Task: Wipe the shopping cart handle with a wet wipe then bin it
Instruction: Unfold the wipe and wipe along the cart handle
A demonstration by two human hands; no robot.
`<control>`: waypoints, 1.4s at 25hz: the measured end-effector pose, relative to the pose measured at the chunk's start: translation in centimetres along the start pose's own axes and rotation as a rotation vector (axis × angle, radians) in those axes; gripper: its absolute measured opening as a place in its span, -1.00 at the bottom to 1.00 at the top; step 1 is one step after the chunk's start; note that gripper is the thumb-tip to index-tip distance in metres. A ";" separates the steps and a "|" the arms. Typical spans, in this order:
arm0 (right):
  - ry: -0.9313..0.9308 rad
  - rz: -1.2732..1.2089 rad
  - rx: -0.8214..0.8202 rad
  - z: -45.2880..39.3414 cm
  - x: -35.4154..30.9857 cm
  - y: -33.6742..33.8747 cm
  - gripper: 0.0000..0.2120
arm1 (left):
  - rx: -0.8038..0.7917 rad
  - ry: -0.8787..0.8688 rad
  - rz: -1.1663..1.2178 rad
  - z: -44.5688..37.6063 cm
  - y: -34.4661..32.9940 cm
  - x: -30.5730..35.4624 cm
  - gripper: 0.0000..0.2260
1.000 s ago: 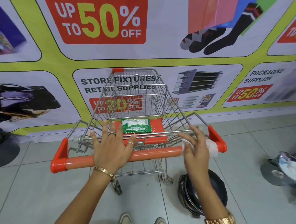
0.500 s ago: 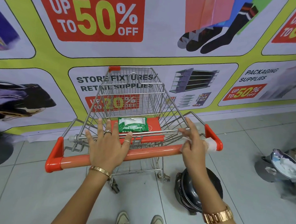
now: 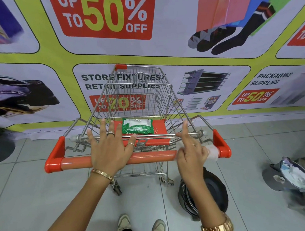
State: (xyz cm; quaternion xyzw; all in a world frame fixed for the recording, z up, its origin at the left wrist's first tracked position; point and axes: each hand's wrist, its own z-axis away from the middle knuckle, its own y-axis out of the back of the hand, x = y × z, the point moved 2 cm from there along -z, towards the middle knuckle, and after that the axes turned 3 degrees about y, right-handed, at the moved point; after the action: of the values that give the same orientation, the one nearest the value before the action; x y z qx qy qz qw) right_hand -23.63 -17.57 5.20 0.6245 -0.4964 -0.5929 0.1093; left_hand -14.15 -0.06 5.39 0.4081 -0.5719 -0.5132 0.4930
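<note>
A small wire shopping cart (image 3: 138, 90) stands before me with an orange handle (image 3: 77, 162) across its near end. My left hand (image 3: 110, 148) lies flat on the middle of the handle, fingers spread, holding nothing. My right hand (image 3: 190, 153) presses a white wet wipe (image 3: 211, 152) around the handle's right part, index finger raised. A green pack of wipes (image 3: 137, 126) lies on the cart's red child seat. A black bin (image 3: 213, 190) stands on the floor under my right forearm.
A printed sale banner (image 3: 151, 29) covers the wall right behind the cart. An open silver bin with crumpled white waste (image 3: 289, 173) stands on the tiled floor at the right. My shoes (image 3: 141, 225) show at the bottom edge.
My right hand has slid with the wipe a little leftward along the handle from its right end cap. My left hand stays flat on the handle.
</note>
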 end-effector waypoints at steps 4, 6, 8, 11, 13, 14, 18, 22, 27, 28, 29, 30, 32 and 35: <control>0.013 -0.133 -0.061 0.0 1.3 0.6 -0.29 | -0.003 0.016 0.017 0.0 0.1 -0.5 -0.29; -0.009 -0.101 -0.009 -0.2 1.7 0.9 -0.29 | -0.005 0.009 0.007 0.0 0.1 -0.2 -0.25; 0.010 -0.007 0.004 0.1 0.3 0.0 -0.28 | 0.004 -0.001 -0.004 0.0 0.0 0.1 -0.19; 0.055 -0.045 -0.034 0.7 -1.5 -1.2 -0.21 | 0.011 0.009 0.004 0.0 0.0 -0.1 -0.23; 0.043 -0.141 -0.041 0.3 -1.2 -0.4 -0.20 | -0.001 0.023 0.021 0.0 0.1 -0.4 -0.28; 0.014 -0.181 -0.022 0.0 -0.6 0.2 -0.22 | -0.004 0.027 0.025 0.0 0.2 -0.4 -0.28; -0.053 -0.111 0.044 -0.3 0.3 0.6 -0.25 | 0.007 0.005 0.008 0.3 0.0 0.2 -0.18; -0.002 -0.103 -0.018 0.6 -0.9 -0.6 -0.25 | 0.016 0.011 0.012 0.1 0.0 -0.1 -0.20; -0.063 -0.168 0.095 -0.9 2.2 1.4 -0.34 | -0.010 0.013 0.012 0.1 0.3 -0.3 -0.28; -0.075 -0.176 0.140 -0.9 2.4 1.6 -0.45 | -0.008 0.010 0.009 0.1 0.3 -0.2 -0.27; -0.066 -0.167 0.193 -0.8 2.5 1.7 -0.61 | -0.009 0.011 0.011 0.1 0.2 -0.1 -0.27; -0.037 -0.128 0.256 -0.4 2.5 1.8 -0.75 | -0.005 0.015 0.016 0.1 0.2 -0.1 -0.27; 0.076 0.024 0.383 0.7 2.7 1.8 -0.78 | 0.015 0.021 0.022 0.1 0.2 -0.2 -0.22; 0.258 0.126 0.453 2.3 3.5 1.2 -0.76 | 0.025 0.020 0.024 0.0 0.1 -0.1 -0.17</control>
State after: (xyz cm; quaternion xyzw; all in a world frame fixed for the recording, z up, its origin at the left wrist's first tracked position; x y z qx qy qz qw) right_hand -26.91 -19.74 3.24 0.6714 -0.6364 -0.3742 0.0657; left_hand -14.18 0.02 5.48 0.4126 -0.5780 -0.4960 0.4997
